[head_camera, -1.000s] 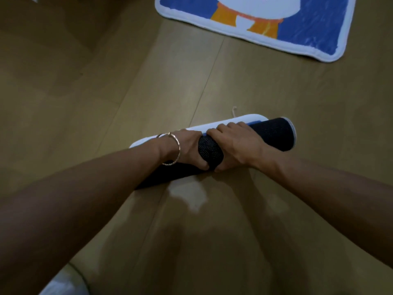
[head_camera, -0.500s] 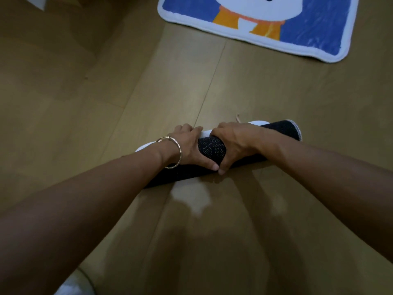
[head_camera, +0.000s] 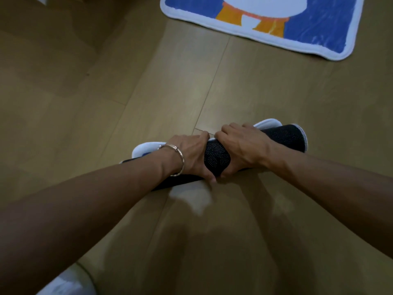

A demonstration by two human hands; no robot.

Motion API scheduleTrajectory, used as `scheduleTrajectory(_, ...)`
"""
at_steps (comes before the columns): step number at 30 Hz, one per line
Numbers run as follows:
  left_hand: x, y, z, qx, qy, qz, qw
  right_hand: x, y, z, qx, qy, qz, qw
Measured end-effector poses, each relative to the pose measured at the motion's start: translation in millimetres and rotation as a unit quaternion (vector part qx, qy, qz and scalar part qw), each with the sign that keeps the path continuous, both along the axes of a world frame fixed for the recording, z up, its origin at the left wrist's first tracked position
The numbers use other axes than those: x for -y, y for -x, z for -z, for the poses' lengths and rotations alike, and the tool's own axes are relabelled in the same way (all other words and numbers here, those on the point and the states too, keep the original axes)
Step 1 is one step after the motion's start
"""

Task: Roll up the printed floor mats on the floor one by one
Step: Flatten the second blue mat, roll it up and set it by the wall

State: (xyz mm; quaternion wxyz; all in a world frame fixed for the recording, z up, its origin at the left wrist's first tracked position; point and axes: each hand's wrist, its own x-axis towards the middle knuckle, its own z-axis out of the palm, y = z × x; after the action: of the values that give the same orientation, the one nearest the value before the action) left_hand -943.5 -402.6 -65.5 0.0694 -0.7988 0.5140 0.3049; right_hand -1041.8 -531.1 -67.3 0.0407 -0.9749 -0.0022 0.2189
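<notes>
My left hand (head_camera: 191, 154) and right hand (head_camera: 240, 147) curl their fingers (head_camera: 231, 126) round the rolled mat (head_camera: 217, 159), presumably to stop it springing open.

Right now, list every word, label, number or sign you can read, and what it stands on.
No text can be read.
The flat mat shows only a blue, white and orange picture.
The rolled mat shows only pale dots on its black backing.

On floor (head_camera: 85, 103): rolled mat (head_camera: 285, 138) before flat mat (head_camera: 319, 28).
</notes>
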Motion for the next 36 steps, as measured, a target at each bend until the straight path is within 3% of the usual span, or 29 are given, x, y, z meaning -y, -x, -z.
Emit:
scheduleTrajectory(3,10.2,-2.7,-4.4,0.026,-0.031,0.04,0.998,1.0,0.2,-1.7,0.009,-0.006,-0.006,1.0)
scheduleTrajectory(6,23.2,-5.1,-6.5,0.048,-0.004,0.023,0.999,11.2,-2.3,-6.8,0.014,-0.026,0.026,0.999)
scheduleTrajectory(10,51.8,-1.3,-10.7,0.059,0.055,-0.072,0.994,41.0,-0.2,-13.9,0.061,-0.016,0.115,0.991)
scheduleTrajectory(13,70.5,3.1,-4.3,-0.05,0.083,-0.21,0.973,48.6,3.1,-19.9,0.056,-0.004,0.231,0.971)
scheduleTrajectory(15,82.6,5.0,0.4,-0.198,0.115,-0.33,0.916,43.2,9.2,-20.1,0.11,-0.074,0.354,0.926)
scheduleTrajectory(17,98.5,8.6,0.0,-0.312,0.149,-0.421,0.838,37.8,17.2,-14.7,0.161,-0.169,0.478,0.847)
scheduleTrajectory(19,111.2,16.1,-4.7,-0.387,0.183,-0.463,0.776,33.4,23.9,-15.6,0.175,-0.245,0.566,0.768)
scheduleTrajectory(20,115.8,21.4,-6.0,-0.405,0.193,-0.467,0.762,32.9,28.6,-18.6,0.182,-0.273,0.603,0.727)
scheduleTrajectory(22,123.4,34.6,-7.0,-0.425,0.196,-0.459,0.755,31.4,44.7,-29.3,0.188,-0.322,0.658,0.654)
scheduleTrajectory(24,127.7,52.1,-5.9,-0.45,0.195,-0.447,0.748,25.9,70.8,-39.8,0.189,-0.38,0.67,0.609)
scheduleTrajectory(27,129.1,94.6,-7.9,-0.488,0.196,-0.422,0.739,1.0,120.8,-46.3,0.207,-0.415,0.669,0.581)
scheduleTrajectory(34,126.2,196.4,-35.1,-0.523,0.141,-0.32,0.777,-53.5,219.0,-69.1,0.212,-0.334,0.765,0.508)
scheduleTrajectory(36,124.0,211.1,-36.0,-0.521,0.134,-0.306,0.785,-53.9,235.2,-78.5,0.212,-0.326,0.767,0.51)
